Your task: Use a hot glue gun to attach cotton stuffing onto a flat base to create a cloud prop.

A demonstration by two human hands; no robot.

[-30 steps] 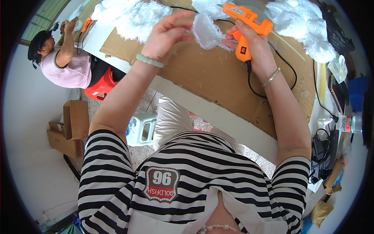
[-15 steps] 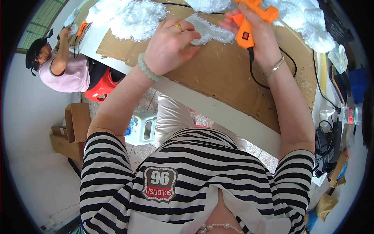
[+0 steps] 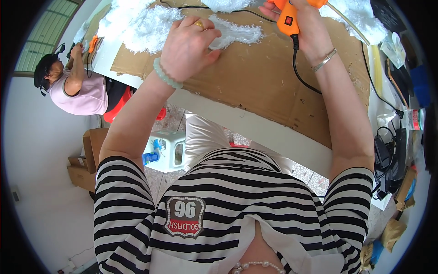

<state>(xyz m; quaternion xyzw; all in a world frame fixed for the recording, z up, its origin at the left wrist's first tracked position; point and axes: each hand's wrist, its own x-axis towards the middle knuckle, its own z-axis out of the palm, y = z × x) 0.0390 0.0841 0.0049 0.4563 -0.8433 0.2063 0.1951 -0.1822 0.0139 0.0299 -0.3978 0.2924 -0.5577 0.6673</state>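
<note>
Head view: the right hand (image 3: pixel 312 34) grips an orange plastic glue gun (image 3: pixel 286 27) over the brown cardboard sheet (image 3: pixel 269 86); the left hand (image 3: pixel 189 48) curls its fingers at a white fringed fabric piece (image 3: pixel 239 33) on that sheet, its hold impossible to tell.

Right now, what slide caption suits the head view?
Right hand holding an orange glue gun, left hand near a white fringed fabric piece on brown cardboard.

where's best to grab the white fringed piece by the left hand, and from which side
Probably its right end, pinched from the near side: the white fringed piece looks thin and lies on the cardboard; the left hand is at its left end; its right end is uncovered, bare cardboard before it.
</note>
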